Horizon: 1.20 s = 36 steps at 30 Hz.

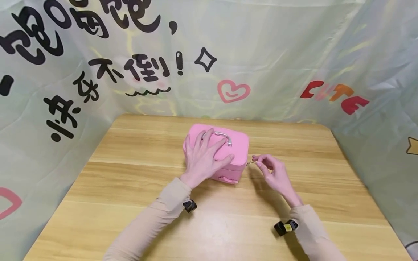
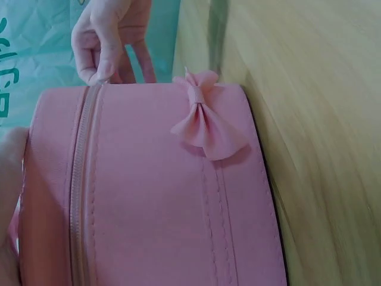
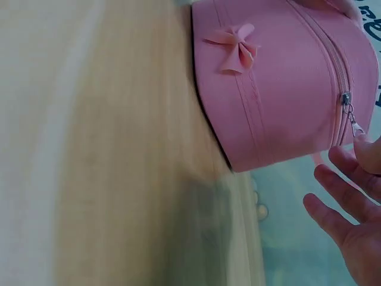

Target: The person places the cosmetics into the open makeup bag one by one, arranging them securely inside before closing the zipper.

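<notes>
A pink zip-up case [image 1: 239, 150] stands on the wooden table with its lid down. My left hand [image 1: 203, 159] rests on the lid with fingers spread, partly covering the silver carry handle [image 1: 225, 135]. Beside the case's right corner, my right hand [image 1: 275, 175] pinches the zipper pull [image 3: 357, 127] between thumb and forefinger; the other fingers are held apart from it. The pull's small chain [image 3: 349, 111] runs taut to the slider [image 3: 346, 98]. Along the upper side runs the zipper [image 2: 77, 185], its teeth together there. A pink bow [image 2: 205, 119] decorates the front.
Bare wood of the table [image 1: 137, 217] surrounds the case. Fabric curtains [image 1: 277, 54] printed with black characters and coloured drawings enclose the back and both sides. A black wrist camera [image 1: 190, 206] sits under the left sleeve, another camera [image 1: 285, 227] by the right sleeve.
</notes>
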Motion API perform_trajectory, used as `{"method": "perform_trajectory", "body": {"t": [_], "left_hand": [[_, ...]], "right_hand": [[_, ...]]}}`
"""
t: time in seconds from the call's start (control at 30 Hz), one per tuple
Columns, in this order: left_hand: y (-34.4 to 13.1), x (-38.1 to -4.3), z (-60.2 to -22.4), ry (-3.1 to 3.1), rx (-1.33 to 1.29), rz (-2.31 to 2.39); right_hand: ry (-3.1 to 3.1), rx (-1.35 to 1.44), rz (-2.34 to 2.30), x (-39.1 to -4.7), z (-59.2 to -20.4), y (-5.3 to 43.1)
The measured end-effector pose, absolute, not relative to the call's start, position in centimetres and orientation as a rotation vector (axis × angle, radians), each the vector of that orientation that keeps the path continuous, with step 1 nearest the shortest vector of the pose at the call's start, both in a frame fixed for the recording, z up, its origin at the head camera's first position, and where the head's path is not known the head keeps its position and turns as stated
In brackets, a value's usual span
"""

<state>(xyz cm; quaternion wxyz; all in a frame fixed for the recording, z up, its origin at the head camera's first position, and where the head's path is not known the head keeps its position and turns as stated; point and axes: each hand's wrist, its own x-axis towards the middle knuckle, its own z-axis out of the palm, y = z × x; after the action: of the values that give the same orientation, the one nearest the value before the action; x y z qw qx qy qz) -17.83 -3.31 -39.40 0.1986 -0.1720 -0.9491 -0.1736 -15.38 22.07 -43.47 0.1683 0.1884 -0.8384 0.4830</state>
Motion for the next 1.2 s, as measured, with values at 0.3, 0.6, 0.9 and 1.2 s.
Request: {"method": "perform_trajectory", "body": {"t": [0.3,0.6,0.9,1.2], "left_hand": [[-5.3,-20.0,-39.8,-2.655,-0.680,-0.496],[-7.6,-21.1,-39.3,-2.592,-0.847,-0.483],[-4.1,-15.0,-39.2,-2.645,-0.432,-0.520],[-2.9,-15.7,-40.4,-2.574,-0.465,-0.784]], "right_hand": [[-2.500,0.491,1.522,-17.2,-43.4,22.0],[-2.419,0.652,1.797,-17.3,-44.0,20.9],[-2.439,0.643,1.828,-17.2,-43.5,20.9],[-2.489,0.667,1.797,-17.3,-43.6,21.1]]}}
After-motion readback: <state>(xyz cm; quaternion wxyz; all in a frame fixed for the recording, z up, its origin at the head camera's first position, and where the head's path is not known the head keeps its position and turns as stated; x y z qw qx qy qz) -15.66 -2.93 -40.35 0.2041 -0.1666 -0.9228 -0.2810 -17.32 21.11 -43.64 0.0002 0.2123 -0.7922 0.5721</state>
